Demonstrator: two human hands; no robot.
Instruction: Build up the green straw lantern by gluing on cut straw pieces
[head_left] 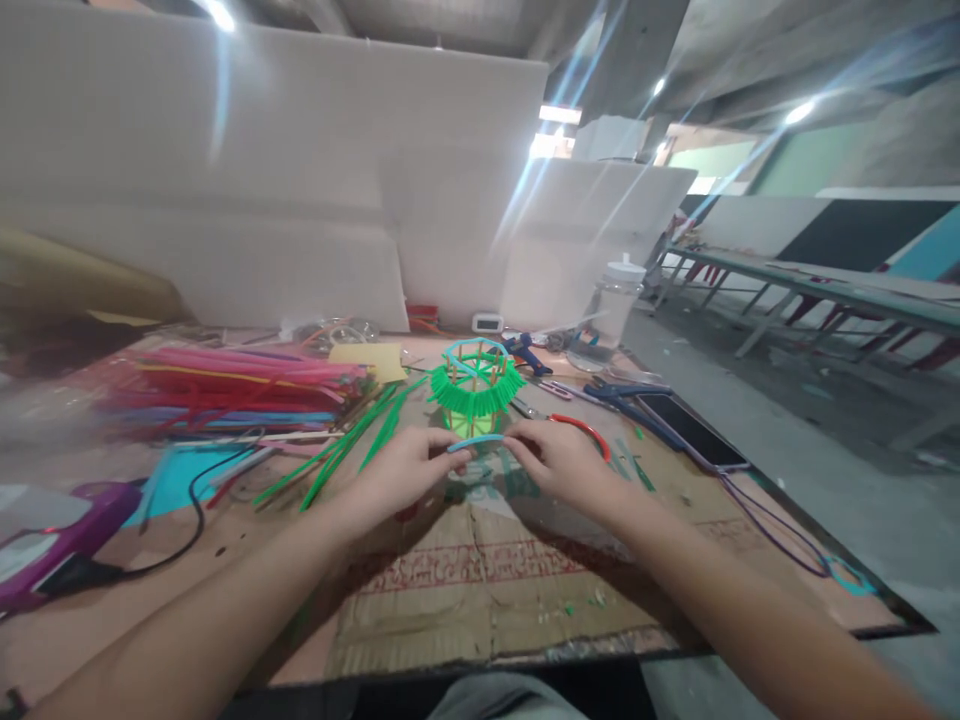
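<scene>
A short light-blue pipe cleaner, slightly bowed, spans the gap between my two hands above the cardboard. My left hand pinches its left end between thumb and fingers. At the other end, my right hand has its thumb and fingers closed on it. Just beyond the strip stands a round, open-topped frame with a green fringed skirt, a light-blue top ring and thin brown uprights. Its base is partly hidden behind the strip. Orange-handled pliers or scissors lie beside my right hand.
Bundled pink and red pipe cleaners lie left, with loose green ones nearer. A blue glue gun, a phone and a clear jar are right. A purple device with a black cord sits left. Cardboard covers the table.
</scene>
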